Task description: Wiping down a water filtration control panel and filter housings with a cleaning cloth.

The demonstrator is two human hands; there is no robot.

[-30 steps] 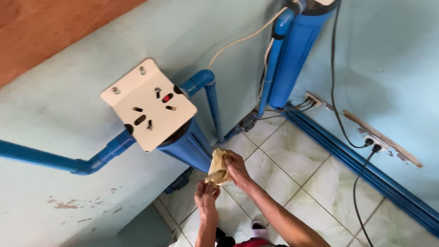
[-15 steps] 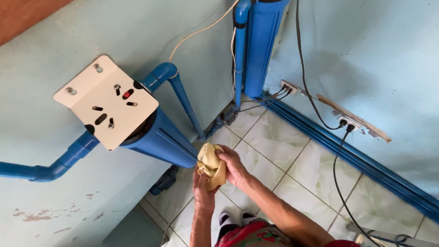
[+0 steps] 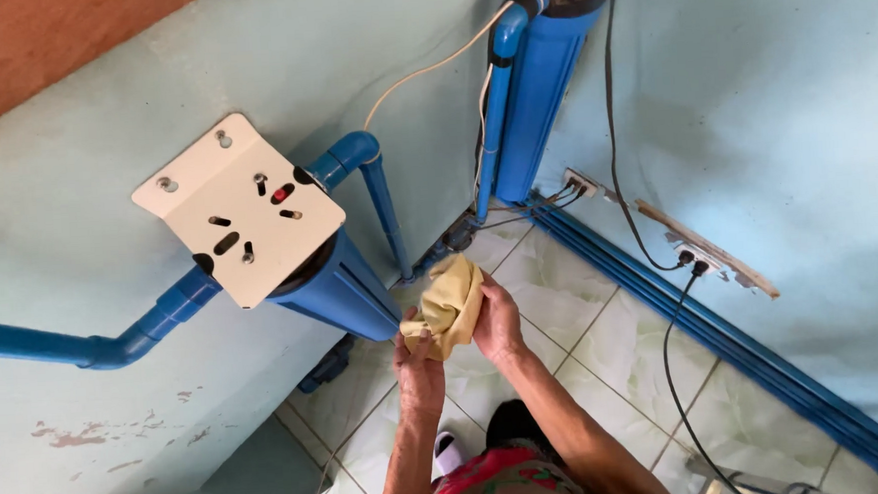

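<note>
Both forearms reached up from the bottom of the view, hands meeting just below the nearer blue filter housing [image 3: 336, 287]. The left hand [image 3: 417, 363] was closed around the lower corner of a yellow cloth [image 3: 450, 302], thumb on top. The right hand [image 3: 496, 324] lay along the cloth's right edge, fingers curled behind it and gripping. The cloth was held in the air above the tiled floor [image 3: 573, 320], beside the housing's lower end; whether it touched the housing could not be told. Its long axis ran from lower left to upper right, the upper end pointing toward the wall. It looked soft, pale yellow, folded and bunched.
</note>
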